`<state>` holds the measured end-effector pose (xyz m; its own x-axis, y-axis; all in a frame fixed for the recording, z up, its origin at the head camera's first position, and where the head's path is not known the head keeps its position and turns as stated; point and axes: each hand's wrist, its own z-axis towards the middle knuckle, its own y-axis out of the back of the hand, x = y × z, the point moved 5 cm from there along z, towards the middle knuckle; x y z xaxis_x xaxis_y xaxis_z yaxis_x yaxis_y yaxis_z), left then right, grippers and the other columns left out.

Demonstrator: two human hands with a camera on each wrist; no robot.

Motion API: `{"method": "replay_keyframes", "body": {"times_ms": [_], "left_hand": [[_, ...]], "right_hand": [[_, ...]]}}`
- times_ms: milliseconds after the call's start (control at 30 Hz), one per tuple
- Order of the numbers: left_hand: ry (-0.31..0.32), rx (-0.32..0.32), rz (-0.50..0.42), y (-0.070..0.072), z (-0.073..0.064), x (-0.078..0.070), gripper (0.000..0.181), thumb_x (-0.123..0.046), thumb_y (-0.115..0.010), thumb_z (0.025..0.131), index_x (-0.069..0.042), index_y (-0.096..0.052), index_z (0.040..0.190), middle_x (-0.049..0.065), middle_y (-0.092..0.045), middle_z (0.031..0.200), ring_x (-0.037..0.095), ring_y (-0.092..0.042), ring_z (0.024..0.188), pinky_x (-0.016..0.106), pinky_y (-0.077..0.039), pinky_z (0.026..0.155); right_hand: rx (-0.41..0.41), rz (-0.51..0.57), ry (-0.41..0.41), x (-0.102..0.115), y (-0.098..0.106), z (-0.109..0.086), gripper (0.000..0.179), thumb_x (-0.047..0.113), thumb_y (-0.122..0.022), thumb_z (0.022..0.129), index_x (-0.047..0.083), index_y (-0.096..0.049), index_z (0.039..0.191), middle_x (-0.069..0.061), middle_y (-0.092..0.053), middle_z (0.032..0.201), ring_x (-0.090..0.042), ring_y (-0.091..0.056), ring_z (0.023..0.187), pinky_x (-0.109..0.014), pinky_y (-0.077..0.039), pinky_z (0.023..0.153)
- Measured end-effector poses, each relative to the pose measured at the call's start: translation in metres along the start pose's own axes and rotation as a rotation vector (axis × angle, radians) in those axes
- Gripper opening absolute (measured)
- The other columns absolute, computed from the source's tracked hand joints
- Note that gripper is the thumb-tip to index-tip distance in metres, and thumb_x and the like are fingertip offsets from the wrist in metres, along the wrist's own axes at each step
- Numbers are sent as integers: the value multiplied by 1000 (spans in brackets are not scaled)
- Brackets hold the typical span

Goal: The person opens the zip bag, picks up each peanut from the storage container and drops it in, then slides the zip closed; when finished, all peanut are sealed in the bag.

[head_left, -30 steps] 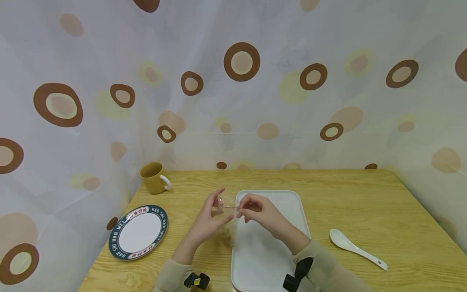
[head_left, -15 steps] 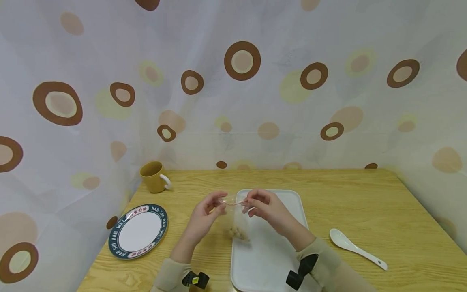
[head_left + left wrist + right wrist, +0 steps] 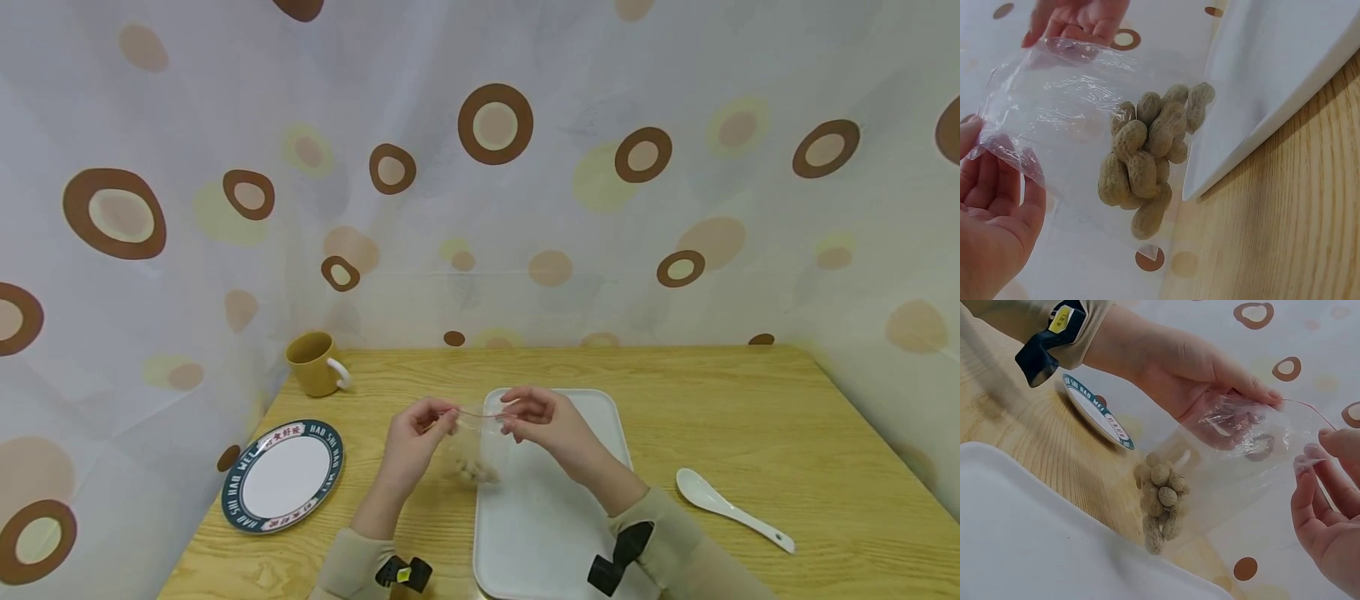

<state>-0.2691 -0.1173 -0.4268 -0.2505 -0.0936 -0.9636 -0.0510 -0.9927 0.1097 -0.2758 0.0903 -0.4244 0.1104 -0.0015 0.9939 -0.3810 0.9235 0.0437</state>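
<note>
A clear plastic zip bag (image 3: 1072, 100) with a thin red line along its mouth hangs between both hands, over the tray's left edge. Several unshelled peanuts (image 3: 1138, 156) lie bunched at its bottom. My left hand (image 3: 408, 446) pinches one end of the bag's mouth between thumb and fingers. At the opposite end, my right hand (image 3: 558, 433) pinches the mouth too, its thumb and fingers on the film in the right wrist view. The red line runs nearly straight from hand to hand. Beneath the right hand lies the white tray (image 3: 555, 533).
On the left of the wooden table (image 3: 697, 400) is a plate (image 3: 281, 479) with a dark green lettered rim. A yellow mug (image 3: 315, 367) with a white handle stands behind it. A white spoon (image 3: 731, 508) lies right of the tray. Patterned cloth (image 3: 570, 208) hangs behind.
My left hand's spread fingers have closed to a pinch on the bag's mouth. My right hand has shifted slightly right, and the red line spans a wider gap. The hanging peanuts have swung about.
</note>
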Motion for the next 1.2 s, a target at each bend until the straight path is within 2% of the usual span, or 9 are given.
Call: {"method": "replay_keyframes", "body": {"times_ms": [167,300,467,667,833,967,1200], "left_hand": [[-14,-6,-3,2,-1,-2,18,-10,-67,93,7,-68,97,-1,-71,91,9,-65,83,22,-53,79],[16,-2,-7,3,-1,0,15,-10,-67,93,4,-71,97,5,-72,91,15,-68,87,22,-54,81],[63,10,-21,3,-1,1,16,-9,-66,93,6,-70,96,15,-72,92,17,-70,86,21,-53,83],[66,50,-18,1,-1,1,16,-8,-70,91,3,-71,102,5,-70,96,9,-67,88,21,-54,83],[76,75,25,-2,-2,2,17,-10,-73,89,-2,-73,104,5,-70,99,9,-65,89,21,-54,80],[75,52,33,-1,-1,3,12,-11,-73,89,-2,-74,97,3,-69,93,10,-64,85,21,-53,76],[44,30,-15,-3,-3,0,13,-10,-72,89,2,-73,95,0,-68,90,11,-64,85,20,-53,78]], "right_hand": [[-52,-37,-49,-6,4,2,30,14,-67,94,-6,-64,116,-8,-72,94,-14,-66,82,-32,-55,79],[-75,-30,-75,-7,7,1,24,14,-67,94,-5,-69,108,-3,-72,89,-14,-65,82,-34,-55,81],[-113,-28,-99,-6,8,1,23,17,-69,93,-3,-70,103,-4,-71,86,-14,-62,79,-28,-54,78],[-150,-4,-110,-4,9,0,23,16,-68,93,-5,-69,103,-1,-70,83,-12,-61,77,-24,-53,76],[-145,3,-96,-1,8,-2,20,15,-66,95,-3,-67,102,-1,-69,84,-12,-62,79,-22,-53,75],[-119,-1,-77,2,6,-3,22,15,-65,96,-5,-65,103,1,-67,83,-12,-62,79,-23,-53,75],[-88,-8,-65,2,3,-2,24,14,-66,94,-6,-67,109,4,-69,89,-14,-62,82,-28,-54,79]]}}
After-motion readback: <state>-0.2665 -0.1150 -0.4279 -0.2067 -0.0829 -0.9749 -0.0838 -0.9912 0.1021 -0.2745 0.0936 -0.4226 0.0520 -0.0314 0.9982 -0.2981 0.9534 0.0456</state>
